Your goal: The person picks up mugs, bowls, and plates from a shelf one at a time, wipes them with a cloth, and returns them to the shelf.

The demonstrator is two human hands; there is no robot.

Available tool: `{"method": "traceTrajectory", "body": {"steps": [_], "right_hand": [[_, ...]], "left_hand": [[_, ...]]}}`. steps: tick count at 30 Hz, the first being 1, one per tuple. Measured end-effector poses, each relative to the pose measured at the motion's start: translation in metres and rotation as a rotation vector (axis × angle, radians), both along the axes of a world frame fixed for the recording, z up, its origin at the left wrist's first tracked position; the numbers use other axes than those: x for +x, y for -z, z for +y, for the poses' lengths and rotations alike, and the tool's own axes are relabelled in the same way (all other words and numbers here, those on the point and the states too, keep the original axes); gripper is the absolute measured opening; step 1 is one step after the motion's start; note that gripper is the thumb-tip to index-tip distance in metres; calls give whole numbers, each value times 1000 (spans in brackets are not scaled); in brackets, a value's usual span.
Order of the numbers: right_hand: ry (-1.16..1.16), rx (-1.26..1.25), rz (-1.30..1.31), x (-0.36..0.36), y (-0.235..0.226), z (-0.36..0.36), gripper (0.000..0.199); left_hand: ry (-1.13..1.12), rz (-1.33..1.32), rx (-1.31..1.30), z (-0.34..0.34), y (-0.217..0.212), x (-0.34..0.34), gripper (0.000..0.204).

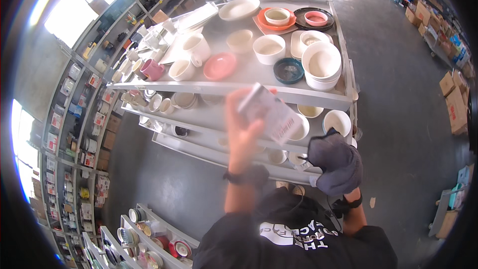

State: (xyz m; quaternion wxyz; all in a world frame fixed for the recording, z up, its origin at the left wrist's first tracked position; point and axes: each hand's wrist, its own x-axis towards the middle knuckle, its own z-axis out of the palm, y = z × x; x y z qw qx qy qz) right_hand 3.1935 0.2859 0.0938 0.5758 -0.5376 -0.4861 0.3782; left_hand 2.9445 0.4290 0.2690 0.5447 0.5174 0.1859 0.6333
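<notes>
My left hand (240, 128), blurred by motion, is closed around a thin white-and-grey box (271, 115) with red print. It holds the box tilted in front of the rack's top shelf (199, 87). Off to the right, a bunched dark grey cloth item (334, 163) covers my right hand (354, 194); only skin near the wrist shows, and the fingers are hidden. This cloth hangs beside the rack's front right corner, close to white bowls (337, 121) on a lower shelf. Black bands circle both wrists.
The top shelf carries stacked white bowls (322, 62), a pink plate (220, 66), a dark teal bowl (288, 70) and a pink mug (153, 69). Storage shelves (74, 134) line the left. A low rack (149, 234) stands near left; cardboard boxes (455, 102) lie far right.
</notes>
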Motion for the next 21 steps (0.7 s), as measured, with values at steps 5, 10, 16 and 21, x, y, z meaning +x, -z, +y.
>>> {"method": "traceTrajectory", "body": {"steps": [5,10,16,21], "right_hand": [[-137,78,-107,-41,-15,19,56],[-205,121,-162,-64,-25,25,55],[-220,115,-182,-75,-29,18,55],[-187,86,-212,-80,-33,7,55]], "left_hand": [[76,112,-192,-58,18,12,97],[-38,91,-247,-89,27,19,97],[49,44,-184,-95,36,6,96],[18,68,33,-91,33,-2,97]]}}
